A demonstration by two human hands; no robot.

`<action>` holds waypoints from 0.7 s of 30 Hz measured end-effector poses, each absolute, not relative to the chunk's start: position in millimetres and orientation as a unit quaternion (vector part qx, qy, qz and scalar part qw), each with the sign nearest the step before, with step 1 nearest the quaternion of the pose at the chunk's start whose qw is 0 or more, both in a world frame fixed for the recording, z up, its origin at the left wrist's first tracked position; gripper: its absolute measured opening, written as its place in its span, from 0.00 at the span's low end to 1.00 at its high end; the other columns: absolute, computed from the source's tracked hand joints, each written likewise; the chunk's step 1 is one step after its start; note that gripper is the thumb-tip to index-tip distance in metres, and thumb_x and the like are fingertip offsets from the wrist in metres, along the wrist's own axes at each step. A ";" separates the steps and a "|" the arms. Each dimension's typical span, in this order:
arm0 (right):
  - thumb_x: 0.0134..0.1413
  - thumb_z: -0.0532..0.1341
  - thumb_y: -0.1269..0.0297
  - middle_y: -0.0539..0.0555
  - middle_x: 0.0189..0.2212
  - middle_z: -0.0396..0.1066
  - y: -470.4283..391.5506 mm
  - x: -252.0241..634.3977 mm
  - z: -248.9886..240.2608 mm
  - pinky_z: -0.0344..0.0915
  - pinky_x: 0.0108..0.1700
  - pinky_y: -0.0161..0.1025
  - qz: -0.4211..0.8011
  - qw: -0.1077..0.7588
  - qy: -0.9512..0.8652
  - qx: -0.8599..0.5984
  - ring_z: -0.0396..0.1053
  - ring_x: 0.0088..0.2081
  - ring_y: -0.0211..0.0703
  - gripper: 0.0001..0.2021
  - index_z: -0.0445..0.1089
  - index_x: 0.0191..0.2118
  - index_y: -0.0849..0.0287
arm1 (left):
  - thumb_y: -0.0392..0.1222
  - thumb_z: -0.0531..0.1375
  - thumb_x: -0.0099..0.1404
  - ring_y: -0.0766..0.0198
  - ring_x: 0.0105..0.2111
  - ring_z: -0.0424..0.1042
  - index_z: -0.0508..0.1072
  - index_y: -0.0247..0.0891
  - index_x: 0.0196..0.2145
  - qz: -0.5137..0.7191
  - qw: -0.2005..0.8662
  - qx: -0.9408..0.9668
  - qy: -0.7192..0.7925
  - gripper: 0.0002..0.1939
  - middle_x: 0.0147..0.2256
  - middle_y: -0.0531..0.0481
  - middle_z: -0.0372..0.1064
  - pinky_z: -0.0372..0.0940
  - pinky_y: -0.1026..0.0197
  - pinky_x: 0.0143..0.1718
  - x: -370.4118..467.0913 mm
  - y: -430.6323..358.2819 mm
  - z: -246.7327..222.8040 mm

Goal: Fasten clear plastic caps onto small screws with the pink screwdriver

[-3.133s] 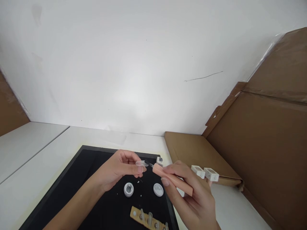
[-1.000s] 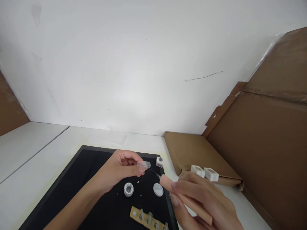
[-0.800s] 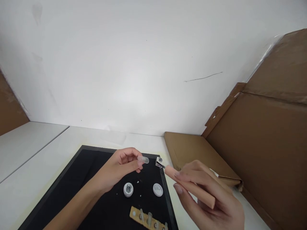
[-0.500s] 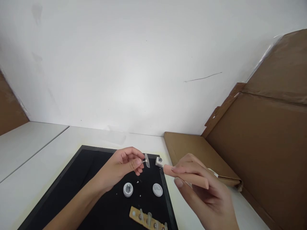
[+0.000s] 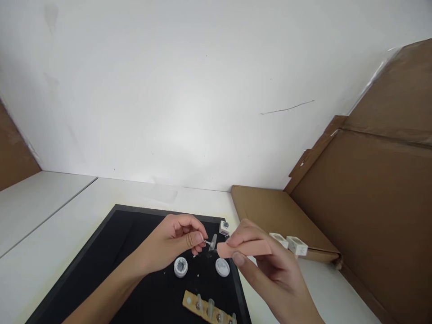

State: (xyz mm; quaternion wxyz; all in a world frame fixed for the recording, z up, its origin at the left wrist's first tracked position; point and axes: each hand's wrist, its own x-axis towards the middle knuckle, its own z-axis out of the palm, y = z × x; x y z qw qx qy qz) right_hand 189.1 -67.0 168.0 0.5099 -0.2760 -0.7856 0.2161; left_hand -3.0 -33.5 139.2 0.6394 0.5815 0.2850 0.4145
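Note:
My left hand (image 5: 182, 236) is closed, pinching a thin metal stem with thumb and fingertips. A clear, elongated false nail tip (image 5: 213, 242) sits at the stem's end, tilted. My right hand (image 5: 266, 261) grips a flat peach-coloured bar (image 5: 249, 248), whose exact kind I cannot make out. The bar's left end points at the nail tip, close by it; whether they touch is unclear. Below my hands stand an open white jar (image 5: 181, 267) with greyish contents and a round white lid (image 5: 222, 267). Nearer me lies a tan strip (image 5: 191, 300) bearing several clear nail tips on stands.
A black mat (image 5: 145, 288) covers part of the white table (image 5: 131, 189). One small white box (image 5: 224, 227) is at the mat's far right corner. Two more white boxes (image 5: 297, 246) sit by the flat cardboard box (image 5: 259, 202). Cardboard panels (image 5: 378, 180) and a white wall enclose the space.
My right hand has moved left, bringing the peach bar closer to the nail tip and turning its broad side into view. The nail tip has shifted slightly right and down, tilting the other way.

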 end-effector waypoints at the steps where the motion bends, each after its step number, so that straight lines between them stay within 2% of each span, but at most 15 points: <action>1: 0.60 0.58 0.71 0.49 0.29 0.71 -66.7 189.1 168.0 0.65 0.29 0.36 0.209 0.511 -0.785 -0.280 0.67 0.29 0.37 0.08 0.69 0.30 0.53 | 0.50 0.64 0.59 0.68 0.24 0.65 0.73 0.34 0.28 0.412 0.636 0.588 0.283 0.14 0.22 0.53 0.66 0.61 0.64 0.29 -3.0 -33.5 138.9; 17: 0.62 0.57 0.69 0.49 0.30 0.70 -57.4 196.8 161.0 0.63 0.29 0.36 0.203 0.543 -0.753 -0.310 0.65 0.30 0.38 0.08 0.70 0.32 0.51 | 0.42 0.59 0.64 0.69 0.26 0.65 0.73 0.35 0.30 0.406 0.563 0.658 0.292 0.08 0.26 0.53 0.67 0.62 0.65 0.30 -9.2 -30.1 129.9; 21: 0.61 0.58 0.71 0.49 0.29 0.71 -59.9 195.4 162.6 0.64 0.30 0.37 0.232 0.515 -0.780 -0.269 0.66 0.30 0.38 0.08 0.69 0.31 0.51 | 0.40 0.59 0.63 0.70 0.26 0.65 0.73 0.35 0.30 0.410 0.546 0.665 0.303 0.08 0.25 0.54 0.66 0.61 0.66 0.29 -7.8 -28.6 133.1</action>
